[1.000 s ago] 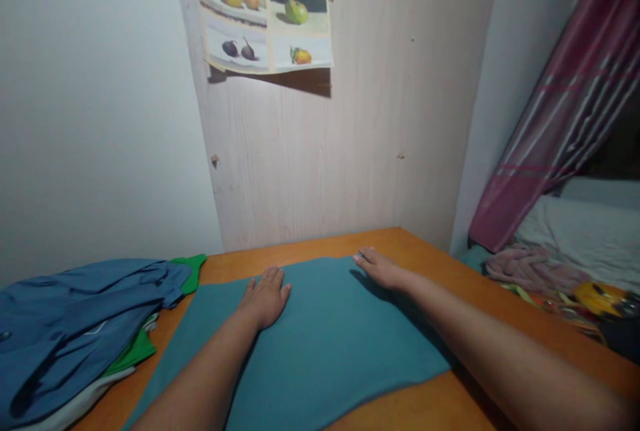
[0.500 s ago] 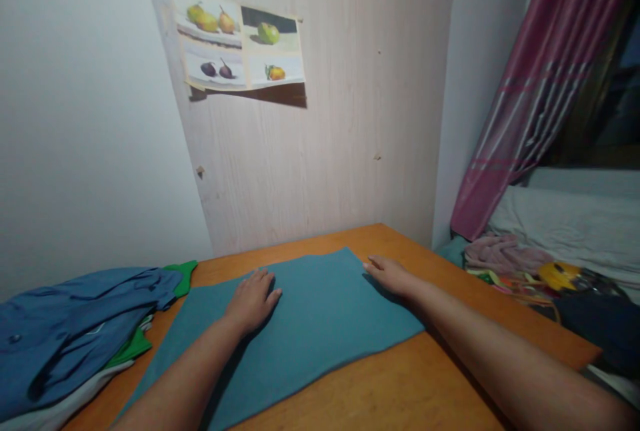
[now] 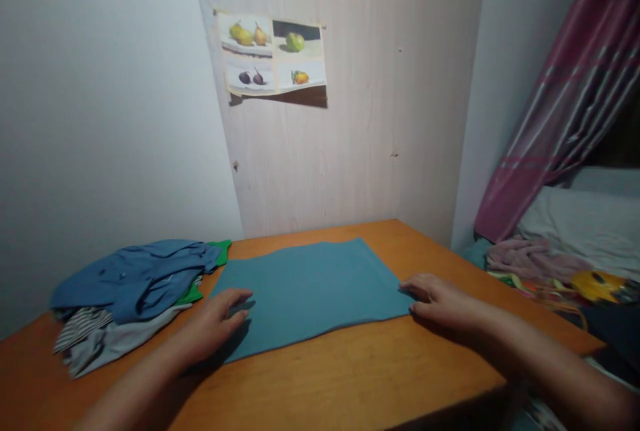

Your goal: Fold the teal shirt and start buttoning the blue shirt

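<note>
A teal piece of cloth (image 3: 310,291), perhaps a garment, lies flat and smooth on the wooden table in front of me. My left hand (image 3: 217,324) is at its left edge near the front corner, thumb and fingers apart. Over by the right edge, close to the near right corner, is my right hand (image 3: 437,301). Its fingertips reach the cloth's border, with a gap between thumb and fingers. Whether either hand presses on the fabric I cannot tell. Neither hand grips anything that I can see.
A heap of clothes with a blue garment (image 3: 145,278) on top sits on the table's left side. The orange-brown table (image 3: 360,371) meets the wall behind, where a fruit print (image 3: 273,54) hangs. To the right are a pink curtain (image 3: 545,118) and a cluttered bed (image 3: 575,224).
Both hands have moved nearer to me and outward, from the cloth's top and far right edge to its left and right near corners. My view has shifted left.
</note>
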Demonstrator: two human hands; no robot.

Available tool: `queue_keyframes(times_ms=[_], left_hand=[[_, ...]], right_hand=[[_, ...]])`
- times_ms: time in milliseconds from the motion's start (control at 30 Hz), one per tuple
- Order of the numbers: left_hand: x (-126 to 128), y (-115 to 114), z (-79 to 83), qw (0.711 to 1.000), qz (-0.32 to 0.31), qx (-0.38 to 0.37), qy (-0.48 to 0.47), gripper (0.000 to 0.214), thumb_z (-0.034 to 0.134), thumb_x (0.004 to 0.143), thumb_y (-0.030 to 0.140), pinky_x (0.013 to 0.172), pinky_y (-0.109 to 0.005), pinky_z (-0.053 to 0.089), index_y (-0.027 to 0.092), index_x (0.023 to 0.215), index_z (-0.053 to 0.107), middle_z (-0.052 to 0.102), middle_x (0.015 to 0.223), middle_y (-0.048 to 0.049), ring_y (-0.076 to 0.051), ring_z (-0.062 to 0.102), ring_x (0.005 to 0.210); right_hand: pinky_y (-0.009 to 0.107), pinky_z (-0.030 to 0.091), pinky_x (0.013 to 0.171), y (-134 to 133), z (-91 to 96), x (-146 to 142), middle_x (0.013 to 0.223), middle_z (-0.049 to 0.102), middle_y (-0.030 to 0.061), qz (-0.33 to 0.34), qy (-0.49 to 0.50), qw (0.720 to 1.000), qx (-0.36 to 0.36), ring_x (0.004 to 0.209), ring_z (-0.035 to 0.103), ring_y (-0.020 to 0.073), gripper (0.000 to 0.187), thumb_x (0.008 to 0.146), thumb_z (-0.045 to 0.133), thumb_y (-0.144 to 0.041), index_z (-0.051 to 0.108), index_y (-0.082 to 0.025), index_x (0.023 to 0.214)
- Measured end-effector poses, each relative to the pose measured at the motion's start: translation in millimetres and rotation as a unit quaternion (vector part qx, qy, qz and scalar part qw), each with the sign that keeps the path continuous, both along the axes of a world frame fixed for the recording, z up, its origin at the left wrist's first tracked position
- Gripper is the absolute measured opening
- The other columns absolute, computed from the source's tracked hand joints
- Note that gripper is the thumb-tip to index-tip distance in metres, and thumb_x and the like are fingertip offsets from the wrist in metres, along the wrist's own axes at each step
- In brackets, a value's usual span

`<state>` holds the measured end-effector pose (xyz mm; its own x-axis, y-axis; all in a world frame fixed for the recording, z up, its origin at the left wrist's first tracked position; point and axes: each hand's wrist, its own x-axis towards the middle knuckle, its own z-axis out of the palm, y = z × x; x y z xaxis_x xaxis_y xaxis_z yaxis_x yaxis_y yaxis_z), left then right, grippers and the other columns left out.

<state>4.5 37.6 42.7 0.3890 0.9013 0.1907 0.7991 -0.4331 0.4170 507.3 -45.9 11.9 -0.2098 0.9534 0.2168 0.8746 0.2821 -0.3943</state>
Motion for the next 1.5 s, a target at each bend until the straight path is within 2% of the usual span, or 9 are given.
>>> queue_keyframes(times_ms=[167,333,533,700,967,1100,1200,1333,1500], left_hand=[[-50.0,-31.0,-0.3,0.998,0.032,-0.049,0.012,0.058,0.051,0.061,0.027,0.108,-0.038,0.042,0.018,0.118,0.063,0.067,0.124,-0.007,-0.028,0.059,0.119],[-70.5,-50.0,-11.5,0.997,0.054,-0.048,0.023,0.06,0.054,0.061,0.022,0.105,-0.038,0.043,0.021,0.12,0.06,0.063,0.127,-0.0052,-0.027,0.057,0.121],[-69.0,-44.5,-25.0,0.997,0.019,0.028,0.063,0.043,0.053,0.071,0.027,0.104,-0.039,0.042,0.02,0.112,0.064,0.065,0.12,-0.0074,-0.027,0.058,0.115],[-66.3,-36.0,-33.1,0.991,0.024,0.095,0.086,0.03,0.05,0.078,0.033,0.096,-0.039,0.046,0.023,0.101,0.067,0.067,0.106,-0.007,-0.027,0.061,0.105],[-69.0,-20.8,-41.7,0.989,0.018,0.126,0.075,0.019,0.048,0.081,0.035,0.087,-0.037,0.047,0.024,0.089,0.062,0.067,0.094,-0.0059,-0.026,0.061,0.094],[-68.5,-15.2,-34.6,0.99,0.036,0.121,0.066,0.018,0.046,0.082,0.034,0.088,-0.036,0.045,0.023,0.089,0.058,0.065,0.096,-0.0075,-0.026,0.06,0.095],[-66.3,-6.5,-26.8,0.989,0.066,0.127,0.048,0.018,0.044,0.083,0.034,0.088,-0.036,0.044,0.022,0.09,0.056,0.063,0.098,-0.0087,-0.026,0.059,0.096],[-56.7,6.4,-11.7,0.987,0.093,0.119,-0.048,0.019,0.039,0.084,0.034,0.083,-0.033,0.046,0.022,0.086,0.053,0.063,0.091,-0.0065,-0.025,0.059,0.093],[-42.0,14.1,15.8,0.977,0.135,0.059,-0.156,0.015,0.039,0.083,0.033,0.068,-0.028,0.047,0.023,0.084,0.049,0.06,0.075,-0.0001,-0.02,0.059,0.078]], right_hand=[[0.039,0.038,0.108,-0.9,-16.5,6.4,0.134,0.06,0.0133,-0.025,-0.023,0.999,-0.01,0.123,0.055,0.0276,0.059,0.071,0.057,-0.017,0.063,-0.015,0.129],[0.038,0.042,0.101,10.4,-19.9,6.1,0.124,0.066,0.0132,-0.02,-0.06,0.998,-0.011,0.114,0.059,0.0279,0.05,0.073,0.057,-0.019,0.068,-0.017,0.122],[0.034,0.042,0.09,17.1,-9.7,-9.7,0.109,0.066,0.0117,-0.063,-0.118,0.991,-0.028,0.101,0.06,0.0258,0.039,0.077,0.058,-0.021,0.072,-0.019,0.113],[0.031,0.04,0.079,11.5,-0.8,-30.8,0.099,0.064,0.011,-0.113,-0.162,0.98,-0.016,0.092,0.059,0.0233,0.028,0.083,0.053,-0.022,0.072,-0.019,0.102],[0.029,0.036,0.071,14.1,-1.5,-39.1,0.097,0.065,0.009,-0.176,-0.131,0.976,-0.006,0.088,0.058,0.0216,0.02,0.082,0.056,-0.026,0.07,-0.019,0.095],[0.028,0.035,0.066,22.8,1.5,-35.6,0.093,0.066,0.0078,-0.192,-0.091,0.977,0.001,0.085,0.059,0.0211,0.016,0.081,0.056,-0.028,0.067,-0.019,0.086],[0.027,0.035,0.061,32.0,6.5,-36.2,0.08,0.065,0.0065,-0.223,0.028,0.974,0.018,0.077,0.058,0.0198,0.012,0.08,0.055,-0.028,0.063,-0.019,0.078],[0.024,0.038,0.052,47.8,15.8,-44.0,0.057,0.059,0.0014,-0.232,0.273,0.934,0.006,0.056,0.055,0.0154,0.011,0.081,0.052,-0.025,0.053,-0.021,0.071],[0.021,0.039,0.041,71.3,39.0,-51.9,0.058,0.062,0.0006,-0.213,0.408,0.888,0.0,0.044,0.051,0.0118,0.006,0.082,0.05,-0.022,0.05,-0.022,0.075]])
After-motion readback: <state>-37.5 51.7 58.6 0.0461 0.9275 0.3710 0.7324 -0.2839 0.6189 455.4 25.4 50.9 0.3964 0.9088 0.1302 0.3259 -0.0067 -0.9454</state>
